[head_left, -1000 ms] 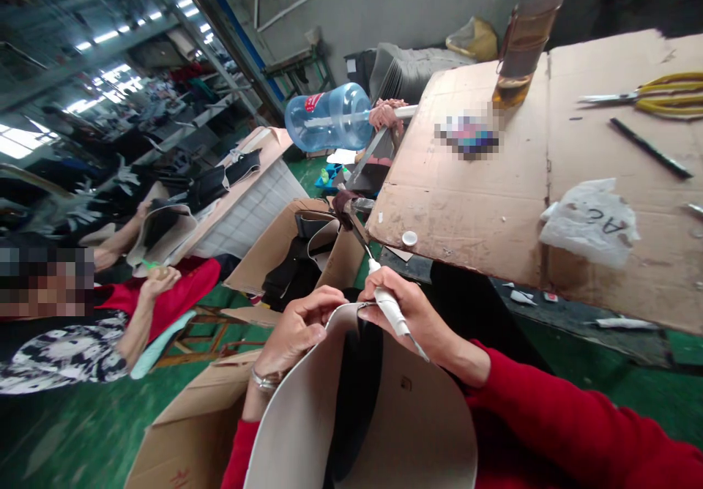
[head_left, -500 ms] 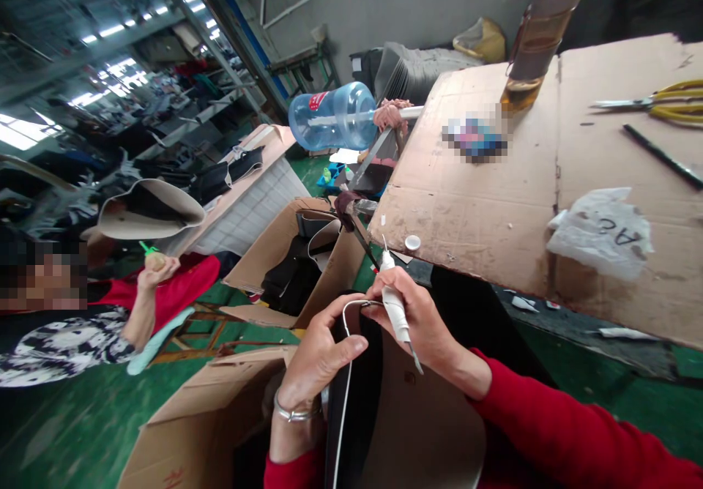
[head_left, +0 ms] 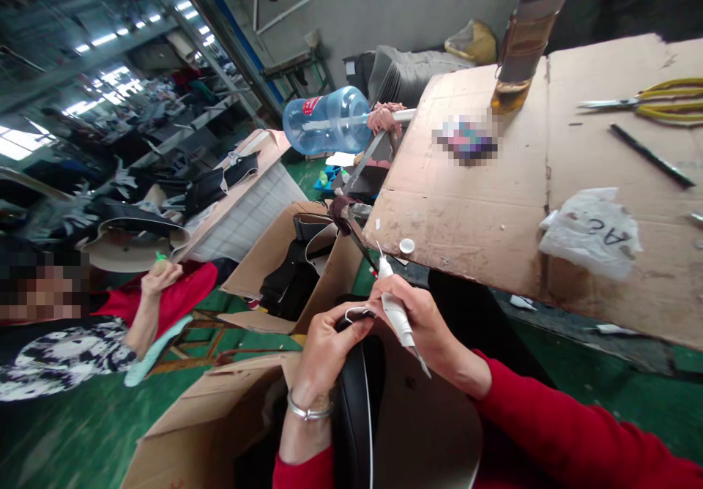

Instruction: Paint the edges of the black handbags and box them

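Note:
My left hand (head_left: 328,346) is closed, pinching the top edge of a curved sheet (head_left: 422,423), grey on one side and black on the other, held upright in front of me. My right hand (head_left: 422,320) is closed around a white pen-like tool (head_left: 394,304) and also rests against the same top edge. The tool's thin tip points up towards the table edge. Both sleeves are red.
A cardboard-covered table (head_left: 494,203) at right carries a bottle (head_left: 521,35), yellow-handled scissors (head_left: 653,97), a black stick (head_left: 651,156), a marked plastic bag (head_left: 593,229) and a small white cap (head_left: 407,245). Open cardboard boxes (head_left: 209,423) stand below. A person (head_left: 110,328) at left handles a similar piece.
My left hand has turned the sheet so its black side faces me and has shifted its pinch on the top edge. The person at left has lowered their piece.

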`<state>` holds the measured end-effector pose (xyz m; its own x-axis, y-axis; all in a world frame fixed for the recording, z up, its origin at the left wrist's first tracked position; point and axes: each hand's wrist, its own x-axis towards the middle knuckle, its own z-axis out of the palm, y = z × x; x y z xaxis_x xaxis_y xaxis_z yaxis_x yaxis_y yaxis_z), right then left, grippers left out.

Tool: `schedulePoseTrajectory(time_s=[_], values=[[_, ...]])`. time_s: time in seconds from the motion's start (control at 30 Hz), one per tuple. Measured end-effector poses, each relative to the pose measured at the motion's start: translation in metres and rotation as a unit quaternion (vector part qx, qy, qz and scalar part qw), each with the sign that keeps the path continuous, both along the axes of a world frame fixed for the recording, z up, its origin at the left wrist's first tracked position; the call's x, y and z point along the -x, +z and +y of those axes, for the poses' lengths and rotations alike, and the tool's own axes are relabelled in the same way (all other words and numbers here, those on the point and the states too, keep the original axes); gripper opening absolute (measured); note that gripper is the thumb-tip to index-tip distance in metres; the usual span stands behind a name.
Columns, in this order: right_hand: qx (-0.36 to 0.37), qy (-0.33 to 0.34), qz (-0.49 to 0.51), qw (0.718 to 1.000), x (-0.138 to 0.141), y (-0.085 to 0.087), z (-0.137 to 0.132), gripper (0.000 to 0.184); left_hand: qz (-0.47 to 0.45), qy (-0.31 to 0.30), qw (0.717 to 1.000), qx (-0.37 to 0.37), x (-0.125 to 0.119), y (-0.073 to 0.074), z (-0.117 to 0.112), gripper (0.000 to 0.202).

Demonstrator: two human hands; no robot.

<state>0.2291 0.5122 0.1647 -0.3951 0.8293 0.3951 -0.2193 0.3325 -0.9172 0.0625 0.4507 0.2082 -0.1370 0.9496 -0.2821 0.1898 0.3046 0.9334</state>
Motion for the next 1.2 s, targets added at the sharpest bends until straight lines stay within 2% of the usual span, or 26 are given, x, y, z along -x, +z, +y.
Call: schedulePoseTrajectory(time_s=[0.07, 0.27, 0.37, 0.47, 0.57, 0.73, 0.93, 1.2], values=[[-0.010, -0.021, -0.002, 1.000, -0.004, -0.003, 0.003, 0.004, 0.005, -0.005, 1.000, -0.006, -0.004, -0.002, 0.003, 0.021], [-0.045, -0.096, -0.034, 0.994, -0.044, -0.003, 0.035, 0.032, 0.012, 0.004, 1.000, -0.004, -0.017, -0.012, 0.012, 0.021], [-0.063, -0.153, -0.068, 0.984, -0.067, -0.001, 0.058, 0.028, 0.006, 0.028, 1.000, 0.008, -0.023, -0.019, 0.019, 0.022], [-0.037, -0.184, -0.087, 0.978, -0.077, -0.005, 0.075, 0.019, 0.002, 0.046, 0.999, 0.021, -0.031, -0.024, 0.029, 0.023], [0.017, -0.200, -0.092, 0.975, -0.076, -0.013, 0.082, 0.023, -0.027, 0.056, 0.997, 0.036, -0.035, -0.029, 0.040, 0.024], [0.046, -0.182, -0.096, 0.978, -0.071, -0.023, 0.084, 0.028, -0.074, 0.066, 0.993, 0.058, -0.038, -0.036, 0.055, 0.027], [0.044, -0.150, -0.101, 0.983, -0.075, -0.027, 0.085, 0.023, -0.040, 0.033, 0.996, 0.071, -0.040, -0.034, 0.064, 0.025], [-0.009, -0.150, -0.135, 0.979, -0.074, -0.028, 0.085, 0.018, -0.073, 0.043, 0.993, 0.079, -0.036, -0.042, 0.079, 0.028]])
